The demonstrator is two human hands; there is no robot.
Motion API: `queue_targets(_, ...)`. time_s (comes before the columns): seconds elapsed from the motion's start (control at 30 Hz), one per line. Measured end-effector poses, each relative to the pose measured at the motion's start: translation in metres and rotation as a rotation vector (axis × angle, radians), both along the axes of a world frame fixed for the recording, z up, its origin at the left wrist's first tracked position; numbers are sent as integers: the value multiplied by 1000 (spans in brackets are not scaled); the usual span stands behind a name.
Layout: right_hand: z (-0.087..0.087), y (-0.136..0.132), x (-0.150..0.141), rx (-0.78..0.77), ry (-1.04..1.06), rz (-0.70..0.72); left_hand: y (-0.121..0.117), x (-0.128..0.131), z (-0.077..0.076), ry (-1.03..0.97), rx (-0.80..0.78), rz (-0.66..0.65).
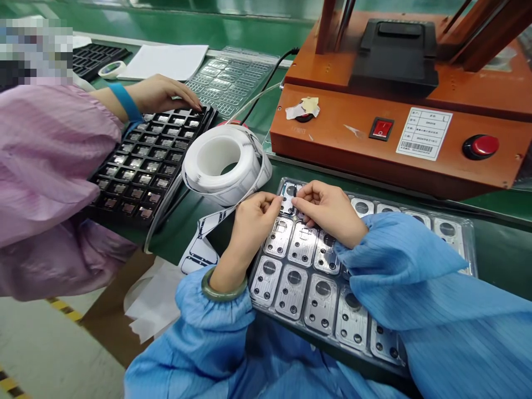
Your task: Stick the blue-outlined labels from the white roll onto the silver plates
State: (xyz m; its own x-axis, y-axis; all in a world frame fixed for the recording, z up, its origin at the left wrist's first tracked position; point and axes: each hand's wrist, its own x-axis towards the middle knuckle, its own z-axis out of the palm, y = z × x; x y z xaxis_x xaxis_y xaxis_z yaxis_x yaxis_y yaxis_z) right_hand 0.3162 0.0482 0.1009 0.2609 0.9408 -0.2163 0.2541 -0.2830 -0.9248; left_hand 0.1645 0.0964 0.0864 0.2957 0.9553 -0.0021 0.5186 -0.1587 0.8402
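Note:
My left hand [254, 220] and my right hand [328, 209] meet over the back left metal plate [288, 206] of a clear tray [469, 238]. Thumb and fingers of each are pinched at opposite sides of a thin black-edged sticker [295, 192], which is small and partly covered by the fingertips. More silver plates [322, 302] with a dark round spot and small dark holes lie in rows in the tray. Left of my left hand, a white roll of stickers [224, 163] stands with its loose strip [202, 249] of black-outlined pieces hanging down.
An orange machine [332, 127] with red buttons stands behind the tray. At left, a co-worker's hand [166, 95] touches a black tray [124, 205] of small parts. Behind are a clear blister sheet [233, 77], white paper [164, 62] and a tape roll [112, 69]. A cardboard box [110, 310] sits below.

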Motion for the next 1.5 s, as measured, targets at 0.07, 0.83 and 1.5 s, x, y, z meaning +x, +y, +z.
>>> queue_targets(0.07, 0, 0, 0, 2, -1, 2, 0, -1, -1, 5, 17, -3)
queue_targets(0.83, -2, 0, 0, 17, -47, 13, 2, -4, -6, 150, 262, -92)
queue_targets(1.5, -4, 1, 1, 21, -69, -8, 0, -2, -5, 41, 150, -52)
